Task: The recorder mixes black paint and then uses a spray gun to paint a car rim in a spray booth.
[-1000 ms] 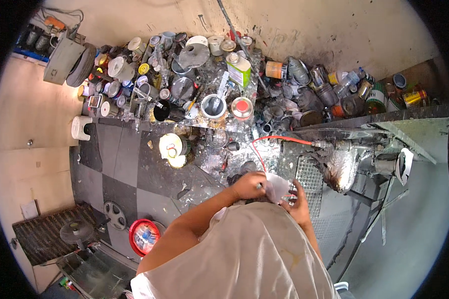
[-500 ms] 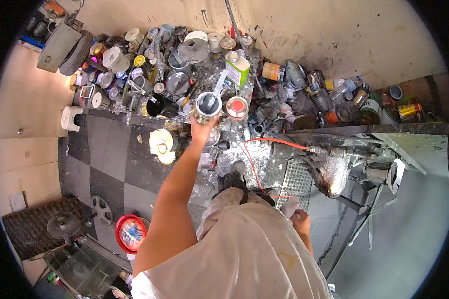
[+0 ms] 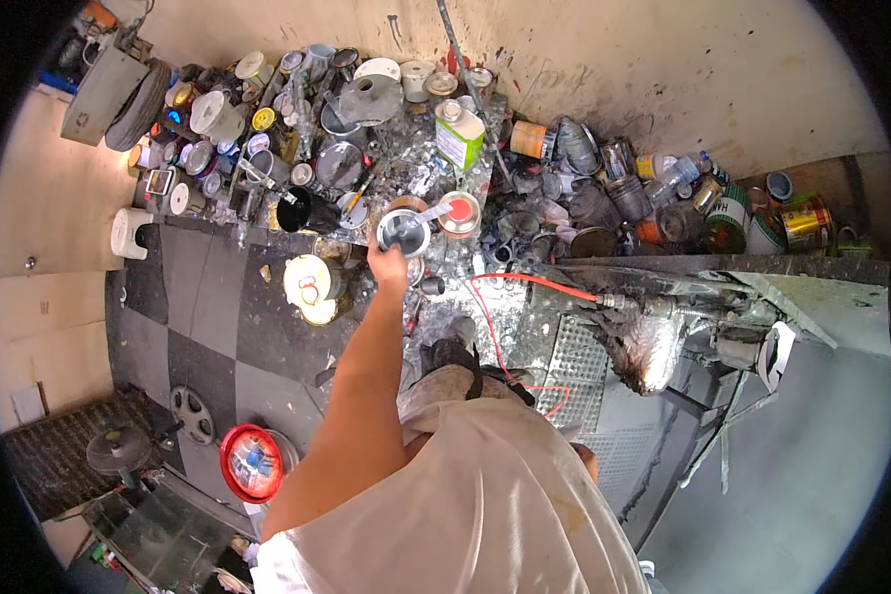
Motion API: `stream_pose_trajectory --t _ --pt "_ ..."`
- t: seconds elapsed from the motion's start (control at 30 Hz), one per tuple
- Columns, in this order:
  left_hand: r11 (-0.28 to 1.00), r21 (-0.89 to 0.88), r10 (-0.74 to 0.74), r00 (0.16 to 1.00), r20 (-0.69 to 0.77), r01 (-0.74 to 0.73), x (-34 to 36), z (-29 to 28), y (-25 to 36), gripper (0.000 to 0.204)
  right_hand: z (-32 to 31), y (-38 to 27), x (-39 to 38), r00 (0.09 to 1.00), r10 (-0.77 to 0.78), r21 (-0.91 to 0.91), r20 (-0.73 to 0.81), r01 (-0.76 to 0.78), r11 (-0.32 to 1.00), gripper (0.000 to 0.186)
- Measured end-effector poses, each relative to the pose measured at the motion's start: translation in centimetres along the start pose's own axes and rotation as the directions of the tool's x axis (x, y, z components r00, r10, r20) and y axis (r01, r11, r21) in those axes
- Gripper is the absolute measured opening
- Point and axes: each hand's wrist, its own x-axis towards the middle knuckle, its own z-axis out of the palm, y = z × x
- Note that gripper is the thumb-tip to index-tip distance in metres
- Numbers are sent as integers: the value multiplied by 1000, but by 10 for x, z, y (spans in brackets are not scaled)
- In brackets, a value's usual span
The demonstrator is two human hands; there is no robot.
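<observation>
My left hand (image 3: 388,263) is wrapped round the near side of a round pot (image 3: 423,238) with a pale rim, at the bench's front. Grey paint (image 3: 402,234) lies inside it. A pale stirring stick (image 3: 436,211) leans out of the pot to the right, over the top of a round tin (image 3: 459,225) with a red cap. Only a sliver of my right hand or wrist (image 3: 584,459) shows beside my light clothing; its fingers are hidden.
A white-and-green can (image 3: 459,139) stands behind the tin. Paint cans and tubs crowd the left bench, with a black container (image 3: 307,210) near its edge. A red hose (image 3: 535,279) loops right of my feet. A yellowish bucket (image 3: 312,282) stands on the floor.
My left hand has brought the pot nearer to me. The stick has swung from pointing at the can toward the red-capped tin. My right hand has slipped mostly behind my clothing.
</observation>
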Motion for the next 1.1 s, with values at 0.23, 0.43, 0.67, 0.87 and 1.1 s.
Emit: stream_pose_trajectory --t 0.23,0.43,0.67,0.87,1.1 --pt "1000 -20 -6 996 92 7 7 2 -15 62 -6 -43 15 993 -109 113 37 104 988 38" --pt "994 -61 99 992 74 -94 -1 3 -12 62 -21 -65 19 999 -6 208 53 -5 978 38" --pt "974 -6 -228 973 -42 228 -11 39 61 57 -31 -63 15 998 -8 180 59 -3 984 39" --pt "987 34 -159 987 23 158 30 75 72 65 -28 -46 14 996 36 28 83 -38 999 43" --pt "930 -251 -264 963 58 270 25 47 6 38 -15 -32 24 1000 1 5 -17 -1 1000 43"
